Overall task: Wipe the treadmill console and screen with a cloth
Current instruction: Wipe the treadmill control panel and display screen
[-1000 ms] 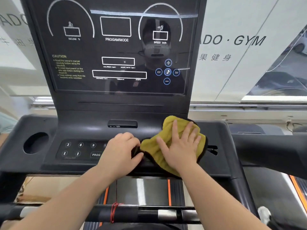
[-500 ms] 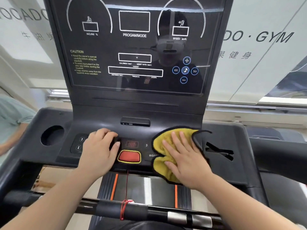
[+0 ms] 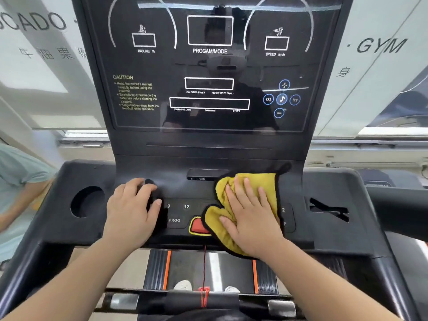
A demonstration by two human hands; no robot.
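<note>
The black treadmill console [image 3: 92,230] carries a keypad row and a red stop button [image 3: 196,225]. Above it rises the dark screen [image 3: 209,66], which shows reflections. A yellow cloth with a black edge [image 3: 222,188] lies on the right half of the keypad and covers part of the red button. My right hand [image 3: 252,214] presses flat on the cloth with fingers spread. My left hand [image 3: 132,209] rests curled on the left keypad buttons. Something dark sits under its fingers, and I cannot tell what it is.
A round cup holder [image 3: 86,201] is sunk into the console's left wing, and a slotted recess [image 3: 328,209] into the right wing. A red safety cord [image 3: 204,269] hangs down to the front handlebar [image 3: 208,300]. Another person in a green shirt [image 3: 16,193] stands at the left edge.
My left hand has moved left, away from the cloth, onto the left keypad. My right hand slid the cloth across the keypad, uncovering the red button, then back over part of it.
</note>
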